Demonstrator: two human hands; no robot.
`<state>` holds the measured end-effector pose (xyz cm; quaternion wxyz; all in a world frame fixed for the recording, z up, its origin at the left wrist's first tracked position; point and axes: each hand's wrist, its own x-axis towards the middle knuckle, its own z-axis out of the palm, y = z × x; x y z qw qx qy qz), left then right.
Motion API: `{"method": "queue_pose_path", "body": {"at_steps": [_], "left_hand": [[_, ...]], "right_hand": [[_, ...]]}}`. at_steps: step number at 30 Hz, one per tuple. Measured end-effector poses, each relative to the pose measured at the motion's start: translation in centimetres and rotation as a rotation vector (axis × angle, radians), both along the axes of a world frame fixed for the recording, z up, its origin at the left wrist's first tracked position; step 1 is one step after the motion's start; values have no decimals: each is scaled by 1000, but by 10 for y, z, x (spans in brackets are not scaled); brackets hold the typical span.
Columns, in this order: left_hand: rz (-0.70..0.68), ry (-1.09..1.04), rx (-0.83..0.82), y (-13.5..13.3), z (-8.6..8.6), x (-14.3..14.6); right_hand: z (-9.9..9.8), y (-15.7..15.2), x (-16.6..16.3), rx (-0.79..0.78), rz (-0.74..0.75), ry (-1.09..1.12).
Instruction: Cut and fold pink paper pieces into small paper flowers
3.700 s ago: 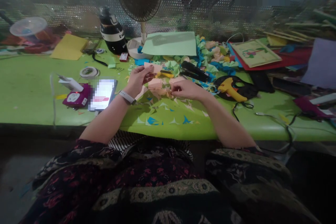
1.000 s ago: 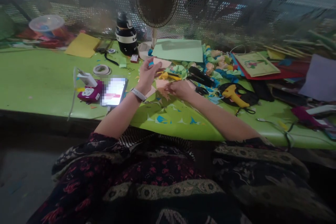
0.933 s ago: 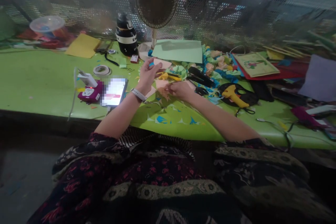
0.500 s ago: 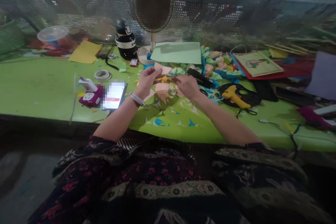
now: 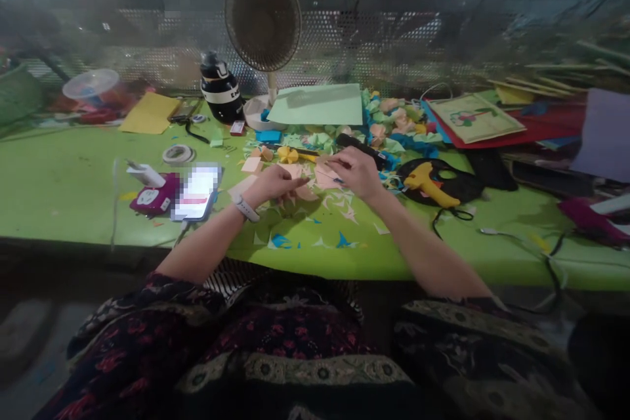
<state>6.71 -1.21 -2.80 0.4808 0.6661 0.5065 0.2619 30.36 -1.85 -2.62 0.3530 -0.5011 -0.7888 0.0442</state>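
Note:
My left hand (image 5: 273, 185) is low over the green table, its fingers drawn together above peach paper pieces (image 5: 308, 193). What those fingers hold, if anything, is hidden. My right hand (image 5: 355, 170) pinches something thin and small beside a peach paper sheet (image 5: 325, 177); I cannot make out what it is. Just beyond both hands lie a yellow paper flower (image 5: 288, 155) and a slim yellow object (image 5: 309, 157). A small peach square (image 5: 252, 165) rests left of the flower. Thin paper offcuts (image 5: 344, 205) are strewn in front of my hands.
A phone (image 5: 197, 191) and purple plug adapter (image 5: 156, 195) sit on the left. Behind stand a black bottle (image 5: 220, 92) and a fan (image 5: 263, 16). Crumpled paper pieces (image 5: 401, 121) heap up near a green sheet (image 5: 317, 105). A yellow glue gun (image 5: 430, 185) lies right.
My left hand has come down nearer the table's front edge, and the peach paper it held up is no longer raised. The yellow flower now shows. The whole view has shifted slightly.

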Motion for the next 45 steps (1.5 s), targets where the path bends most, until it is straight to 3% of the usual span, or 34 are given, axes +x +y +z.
{"method": "queue_pose_path", "body": {"at_steps": [2,7,11,17,24,28,32,45], "left_hand": [[54,-53,71,-4,7,0],[-28,-499,-252,-12,11,13],[-16,-675,-305,-9,3,16],[-23,-691,-330,-12,12,13],[-103,-687,-291,-14,14,12],[-194,-651,-194,-10,8,8],[-266,-604,-152,-9,4,6],[-278,-568,-158,-13,9,6]], "right_hand": [[4,-8,-4,38,16,-32],[9,-25,-18,145,53,-271],[5,-26,-24,186,137,-346],[-7,-17,-21,216,200,110],[-5,-17,-26,57,197,451],[-4,-20,-29,-143,204,580],[-2,-22,-30,-281,178,641],[-3,-22,-30,-279,118,620]]}}
